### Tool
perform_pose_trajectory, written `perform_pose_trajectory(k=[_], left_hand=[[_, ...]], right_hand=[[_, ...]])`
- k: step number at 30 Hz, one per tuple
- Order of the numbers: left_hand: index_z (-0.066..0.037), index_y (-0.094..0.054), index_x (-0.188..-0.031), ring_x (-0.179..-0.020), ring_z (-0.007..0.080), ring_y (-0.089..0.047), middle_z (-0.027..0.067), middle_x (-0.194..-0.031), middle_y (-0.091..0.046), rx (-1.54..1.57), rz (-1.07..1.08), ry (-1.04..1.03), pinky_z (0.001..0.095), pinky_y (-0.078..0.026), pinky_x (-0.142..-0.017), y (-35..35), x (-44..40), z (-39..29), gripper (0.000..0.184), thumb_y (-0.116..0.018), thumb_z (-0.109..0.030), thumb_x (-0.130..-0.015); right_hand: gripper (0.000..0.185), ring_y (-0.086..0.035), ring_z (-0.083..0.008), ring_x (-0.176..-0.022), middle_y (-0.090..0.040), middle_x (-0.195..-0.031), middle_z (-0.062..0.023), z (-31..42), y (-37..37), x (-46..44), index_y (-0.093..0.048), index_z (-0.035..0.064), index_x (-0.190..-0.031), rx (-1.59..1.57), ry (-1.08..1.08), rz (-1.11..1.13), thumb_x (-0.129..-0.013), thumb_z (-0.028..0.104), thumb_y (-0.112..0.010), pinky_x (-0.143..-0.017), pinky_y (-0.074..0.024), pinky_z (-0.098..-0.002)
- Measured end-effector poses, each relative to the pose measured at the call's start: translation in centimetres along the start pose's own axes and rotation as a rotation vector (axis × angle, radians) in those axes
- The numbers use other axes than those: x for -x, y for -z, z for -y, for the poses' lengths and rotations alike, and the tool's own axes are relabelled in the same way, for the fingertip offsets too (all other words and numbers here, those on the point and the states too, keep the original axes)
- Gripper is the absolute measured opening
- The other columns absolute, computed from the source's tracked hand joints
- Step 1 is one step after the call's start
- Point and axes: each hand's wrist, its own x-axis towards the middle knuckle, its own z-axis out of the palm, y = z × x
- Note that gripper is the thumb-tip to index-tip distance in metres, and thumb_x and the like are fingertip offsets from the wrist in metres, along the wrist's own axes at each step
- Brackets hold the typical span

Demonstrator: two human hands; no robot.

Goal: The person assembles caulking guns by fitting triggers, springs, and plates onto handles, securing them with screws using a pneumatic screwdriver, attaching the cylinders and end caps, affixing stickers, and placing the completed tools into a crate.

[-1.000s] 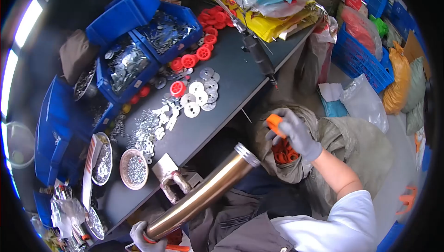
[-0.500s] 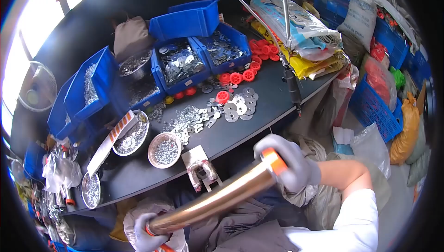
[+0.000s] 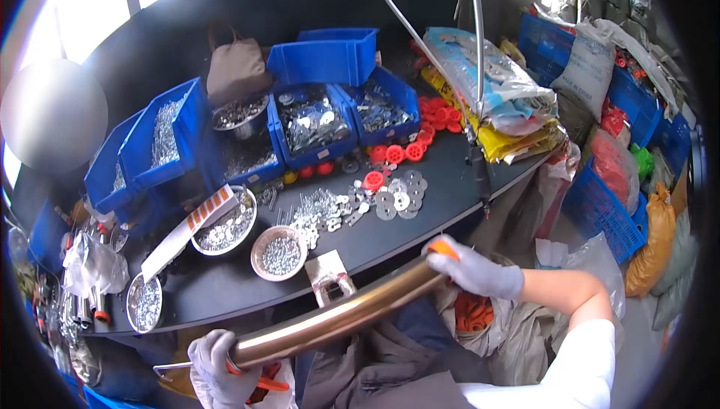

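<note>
Spanning the space before the bench (image 3: 375, 242), a bronze-colored tube (image 3: 337, 314) slants upward from the person's left hand (image 3: 217, 368) to the right hand (image 3: 480, 270); both hands wear gray gloves. The left grip is closed around the tube's lower end, beside an orange fitting (image 3: 232, 367); the right grip is closed, fingers curled over an orange cap (image 3: 444, 248) at the upper end; how fully the cap is seated cannot be told. Just beyond the tube, at the bench edge, stands a pale fixture (image 3: 324, 266); to its left, a round bowl (image 3: 257, 257) holds small metal pieces; farther back lie metal discs (image 3: 403, 200) and red wheels (image 3: 395, 154), before blue bins (image 3: 322, 62); a powered driver (image 3: 478, 172) hangs above the bench's right part; below the right hand, an open sack (image 3: 491, 343) contains orange parts (image 3: 474, 311).
</note>
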Motion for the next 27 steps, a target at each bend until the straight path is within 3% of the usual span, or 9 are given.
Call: perform_pose_trajectory(k=[4,6,7,8,12,16,18,22,27], left_hand=[[-0.009,-0.057,-0.102,-0.096,0.034,-0.056,0.0107,-0.099,-0.062,0.223,0.146,0.09,0.0436,-0.046,-0.087,1.1,0.6,1.3,0.061,-0.079,-0.008,-0.045],[-0.01,-0.058,-0.101,-0.097,0.0327,-0.057,0.0106,-0.099,-0.062,0.308,0.217,0.075,0.0413,-0.048,-0.084,1.5,-0.2,0.5,0.062,-0.079,-0.007,-0.043],[-0.01,-0.057,-0.104,-0.098,0.0318,-0.058,0.0109,-0.1,-0.062,0.254,0.213,0.102,0.0395,-0.05,-0.081,1.4,-0.3,0.0,0.064,-0.079,-0.008,-0.044],[-0.011,-0.056,-0.108,-0.098,0.0331,-0.056,0.0097,-0.103,-0.06,0.128,0.158,0.123,0.0417,-0.047,-0.083,1.0,0.0,-0.5,0.065,-0.08,-0.01,-0.047],[-0.013,-0.055,-0.106,-0.096,0.0347,-0.053,0.0091,-0.102,-0.058,-0.154,0.026,-0.089,0.0448,-0.043,-0.085,1.3,-0.7,-1.9,0.061,-0.081,-0.012,-0.051],[-0.01,-0.066,-0.104,-0.093,0.0345,-0.064,0.0107,-0.096,-0.068,0.334,0.244,0.034,0.0429,-0.046,-0.086,2.3,-1.5,1.8,0.061,-0.082,-0.017,-0.046],[-0.01,-0.063,-0.111,-0.099,0.0348,-0.062,0.0113,-0.104,-0.067,0.512,0.393,0.081,0.0438,-0.045,-0.089,1.4,-1.3,1.9,0.065,-0.078,-0.015,-0.049],[-0.012,-0.061,-0.115,-0.098,0.0304,-0.062,0.0081,-0.106,-0.066,0.285,0.211,0.102,0.043,-0.044,-0.089,-1.3,-1.0,0.0,0.067,-0.08,-0.019,-0.05],[-0.013,-0.06,-0.111,-0.093,0.03,-0.063,0.0077,-0.102,-0.066,0.263,0.119,0.171,0.0436,-0.044,-0.089,-1.5,-0.6,-0.9,0.06,-0.08,-0.021,-0.056]], right_hand=[[0.045,-0.063,-0.0377,-0.081,-0.062,-0.09,-0.0153,3.1,0.2,2.6,-0.054,0.0025,-0.112,0.224,0.977,-0.296,-0.078,0.025,-0.073,-0.074,-0.0516,-0.042],[0.049,-0.062,-0.0375,-0.074,-0.06,-0.092,-0.0174,0.0,2.8,2.3,-0.053,-0.0013,-0.112,0.28,1.425,0.013,-0.072,0.019,-0.074,-0.065,-0.0515,-0.0443],[0.039,-0.06,-0.0343,-0.072,-0.058,-0.079,-0.0128,-0.2,3.3,2.1,-0.05,0.0025,-0.093,0.404,1.163,0.102,-0.071,0.026,-0.071,-0.065,-0.0508,-0.0408],[0.031,-0.059,-0.0375,-0.078,-0.058,-0.084,-0.0154,0.0,1.2,1.6,-0.051,0.0011,-0.092,0.364,0.985,-0.226,-0.082,0.027,-0.065,-0.069,-0.0496,-0.0413],[0.026,-0.059,-0.0271,-0.099,-0.06,-0.106,-0.0173,-2.8,0.6,-0.4,-0.054,-0.002,-0.113,0.223,0.023,0.195,-0.102,0.018,-0.04,-0.09,-0.0454,-0.0359],[0.031,-0.061,-0.0315,-0.088,-0.059,-0.092,-0.0154,5.3,0.2,4.9,-0.054,0.002,-0.097,0.401,0.8,-0.239,-0.091,0.032,-0.059,-0.076,-0.0498,-0.0401],[0.031,-0.06,-0.0303,-0.084,-0.058,-0.092,-0.0154,1.9,2.8,3.3,-0.056,0.0025,-0.099,0.496,1.529,-0.097,-0.087,0.031,-0.063,-0.072,-0.0494,-0.0381],[0.027,-0.055,-0.0215,-0.084,-0.057,-0.092,-0.0128,-1.7,0.4,-0.6,-0.053,0.0005,-0.095,0.059,0.674,-0.315,-0.095,0.022,-0.037,-0.081,-0.0453,-0.0336],[0.033,-0.052,-0.0146,-0.089,-0.054,-0.093,-0.0047,-3.7,3.8,-3.9,-0.057,0.0073,-0.102,-0.16,0.541,-0.189,-0.099,0.031,-0.034,-0.085,-0.0428,-0.0281]])
